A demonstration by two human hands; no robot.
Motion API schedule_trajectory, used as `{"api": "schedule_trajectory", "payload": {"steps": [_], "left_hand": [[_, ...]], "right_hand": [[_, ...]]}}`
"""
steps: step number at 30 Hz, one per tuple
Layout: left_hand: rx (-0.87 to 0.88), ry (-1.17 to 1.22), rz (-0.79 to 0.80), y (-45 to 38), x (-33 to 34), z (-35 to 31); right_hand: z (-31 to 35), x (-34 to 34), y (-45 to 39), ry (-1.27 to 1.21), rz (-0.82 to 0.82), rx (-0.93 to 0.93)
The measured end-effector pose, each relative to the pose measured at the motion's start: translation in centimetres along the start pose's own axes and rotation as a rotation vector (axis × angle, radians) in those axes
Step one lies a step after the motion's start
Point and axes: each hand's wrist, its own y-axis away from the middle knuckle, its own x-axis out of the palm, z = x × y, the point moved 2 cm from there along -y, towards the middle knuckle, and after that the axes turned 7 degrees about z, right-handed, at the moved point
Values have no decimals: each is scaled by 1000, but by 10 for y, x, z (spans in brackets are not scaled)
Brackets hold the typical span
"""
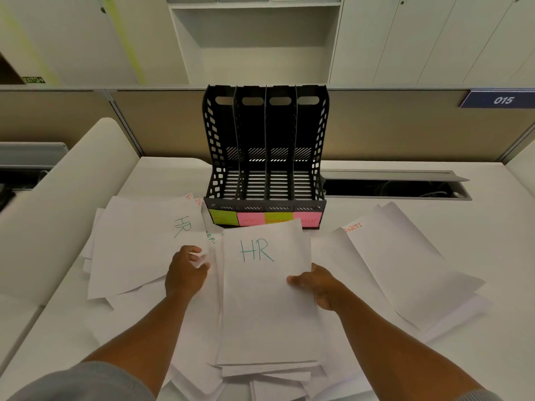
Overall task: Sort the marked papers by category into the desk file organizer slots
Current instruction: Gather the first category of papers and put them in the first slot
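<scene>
Papers marked "HR" (265,296) sit in a stack at the centre of the desk (492,351), seen from the head camera, with the top sheet's green lettering facing up just in front of the black file organizer (265,157). The person's right hand (315,285) grips the stack's right edge, thumb on top and fingers out of sight beneath. The left hand (186,270) pinches the corner of a second "HR" sheet (147,241) lying loose to the left, fingers curled round the paper. More sheets spread across the desk, one at the right showing orange letters ending in "PORTS" (405,261). The organizer's four slots stand empty, each fronted by a sticky note (224,217), green or pink, whose writing is too faint to read. Judged from this, the step in hand is gathering the HR sheets. To do it well, the loose sheet should be laid square on the stack, edges aligned, before the bundle is lifted and dropped upright into the matching slot.
</scene>
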Motion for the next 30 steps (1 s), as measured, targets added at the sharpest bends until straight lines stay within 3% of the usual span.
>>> {"api": "schedule_trajectory", "payload": {"steps": [3, 8, 15, 21, 25, 30], "left_hand": [[-26, -304, 14, -6, -1, 0], [-33, -568, -33, -17, -2, -2], [27, -712, -41, -42, -10, -2], [74, -547, 72, -53, -12, -13], [109, -296, 352, -42, 10, -42], [-113, 15, 750, -18, 43, -83]], "right_hand": [[-5, -4, -2, 78, -51, 18], [-8, -9, -7, 178, -78, 53], [-8, -12, -14, 187, -89, 75], [-12, -10, -16, 196, -113, 82], [-13, -5, -15, 166, -119, 51], [-11, 1, -12, 128, -100, 34]]}}
